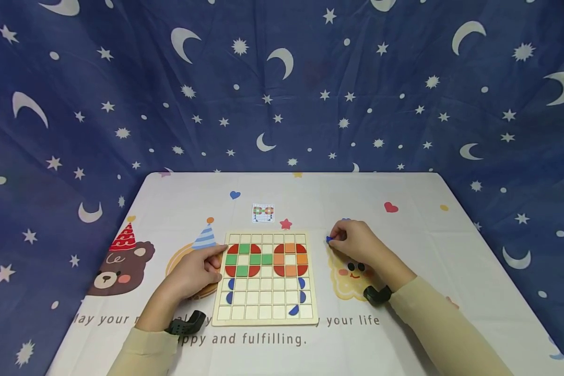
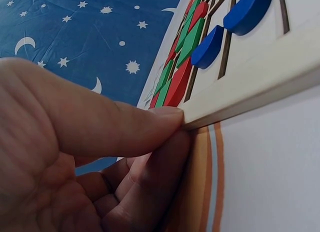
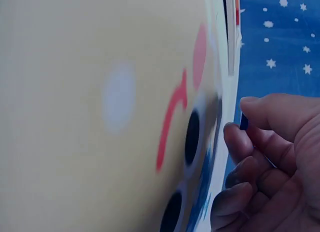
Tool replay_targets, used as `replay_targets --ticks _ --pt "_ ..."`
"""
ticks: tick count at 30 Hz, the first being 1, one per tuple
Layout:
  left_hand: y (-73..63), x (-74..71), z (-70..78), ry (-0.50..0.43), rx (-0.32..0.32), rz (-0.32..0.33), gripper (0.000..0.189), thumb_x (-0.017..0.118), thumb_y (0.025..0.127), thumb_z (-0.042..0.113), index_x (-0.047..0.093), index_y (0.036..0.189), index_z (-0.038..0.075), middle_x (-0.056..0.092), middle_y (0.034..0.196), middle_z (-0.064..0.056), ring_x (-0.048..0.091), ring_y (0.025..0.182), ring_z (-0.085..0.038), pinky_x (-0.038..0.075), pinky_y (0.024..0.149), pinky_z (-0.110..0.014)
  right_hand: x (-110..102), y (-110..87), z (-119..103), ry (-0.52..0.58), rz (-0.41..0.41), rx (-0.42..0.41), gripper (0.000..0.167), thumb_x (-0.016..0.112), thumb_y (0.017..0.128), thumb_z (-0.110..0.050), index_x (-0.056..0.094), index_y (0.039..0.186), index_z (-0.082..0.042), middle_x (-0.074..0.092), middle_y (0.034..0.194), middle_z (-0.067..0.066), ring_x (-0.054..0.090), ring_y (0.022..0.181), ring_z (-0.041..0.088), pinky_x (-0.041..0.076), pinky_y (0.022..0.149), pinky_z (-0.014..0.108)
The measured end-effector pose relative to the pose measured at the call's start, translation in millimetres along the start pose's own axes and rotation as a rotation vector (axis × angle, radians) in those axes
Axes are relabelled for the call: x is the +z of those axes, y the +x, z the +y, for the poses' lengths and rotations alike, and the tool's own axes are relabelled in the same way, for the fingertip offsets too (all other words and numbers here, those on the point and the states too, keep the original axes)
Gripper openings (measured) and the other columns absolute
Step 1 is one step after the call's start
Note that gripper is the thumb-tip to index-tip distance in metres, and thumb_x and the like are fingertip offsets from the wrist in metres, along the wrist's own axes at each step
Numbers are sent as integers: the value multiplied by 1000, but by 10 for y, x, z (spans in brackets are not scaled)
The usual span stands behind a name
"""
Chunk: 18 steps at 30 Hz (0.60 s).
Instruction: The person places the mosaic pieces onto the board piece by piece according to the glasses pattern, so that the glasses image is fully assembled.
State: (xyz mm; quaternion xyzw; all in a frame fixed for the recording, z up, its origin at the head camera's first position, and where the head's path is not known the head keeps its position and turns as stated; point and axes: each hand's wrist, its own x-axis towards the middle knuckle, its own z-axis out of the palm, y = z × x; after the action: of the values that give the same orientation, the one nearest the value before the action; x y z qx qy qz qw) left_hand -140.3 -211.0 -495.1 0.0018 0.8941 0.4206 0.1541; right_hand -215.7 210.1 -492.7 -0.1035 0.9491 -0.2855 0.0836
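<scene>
A pale wooden grid board (image 1: 266, 312) lies flat on the table, bearing red, green and orange pieces in two ring-like groups and several blue rounded pieces lower down. At its left edge is my left hand (image 1: 194, 272), its index finger and thumb touching the rim (image 2: 240, 104). My right hand (image 1: 357, 242), to the right of the board and above the tabletop, pinches a small blue piece (image 1: 329, 239) between thumb and index finger. Only a sliver of that blue piece (image 3: 244, 122) shows in the right wrist view; its full shape is hidden.
A small pattern card (image 1: 263, 213) with a matching coloured design lies behind the board. The white printed tablecloth (image 1: 357, 347) carries a bear, a biscuit face and lettering. A blue star-and-moon curtain (image 1: 310, 104) hangs at the back and sides.
</scene>
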Motion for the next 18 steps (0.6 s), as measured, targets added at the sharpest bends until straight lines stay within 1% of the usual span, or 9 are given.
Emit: replay_targets --ticks 4,6,8,12,15,18 --pt "9 -2 -2 -6 8 -3 73 79 87 -2 58 156 11 58 101 -9 53 83 -22 47 59 -28 57 -45 -69 6 -8 -44 10 82 92 -17 72 93 -17 66 82 -2 58 76 15 50 70 29" --pt "10 -2 -3 -16 6 -5 73 78 87 -2 58 156 11 58 101 -9 53 83 -22 47 56 -30 90 -78 -124 21 -7 -43 11 83 92 -18 72 94 -18 65 83 -2 58 76 15 51 68 28" --pt "9 -2 -5 -23 0 -8 73 78 87 -2 58 156 12 57 102 -9 53 82 -22 46 52 -31 129 -126 -189 44 -12 -37 12 83 92 -19 72 95 -19 64 83 -1 58 74 16 51 63 28" --pt "3 -2 -2 -30 -7 -10 73 78 87 -2 58 156 13 57 102 -9 52 80 -22 46 49 -32 215 -243 -335 61 -3 -57 15 86 91 -22 72 97 -22 62 84 -2 58 75 16 50 60 26" --pt "-2 -4 6 -26 -6 -10 73 77 87 -2 57 156 12 57 102 -10 52 81 -22 46 50 -33 279 -331 -441 54 17 -102 16 87 91 -22 72 97 -24 62 84 -6 56 77 14 48 65 25" --pt "-6 0 15 -21 -11 -9 73 77 87 -2 57 156 12 57 102 -10 53 81 -22 46 51 -33 347 -422 -540 65 21 -130 16 87 90 -23 72 95 -26 62 83 -9 56 76 13 48 65 25"
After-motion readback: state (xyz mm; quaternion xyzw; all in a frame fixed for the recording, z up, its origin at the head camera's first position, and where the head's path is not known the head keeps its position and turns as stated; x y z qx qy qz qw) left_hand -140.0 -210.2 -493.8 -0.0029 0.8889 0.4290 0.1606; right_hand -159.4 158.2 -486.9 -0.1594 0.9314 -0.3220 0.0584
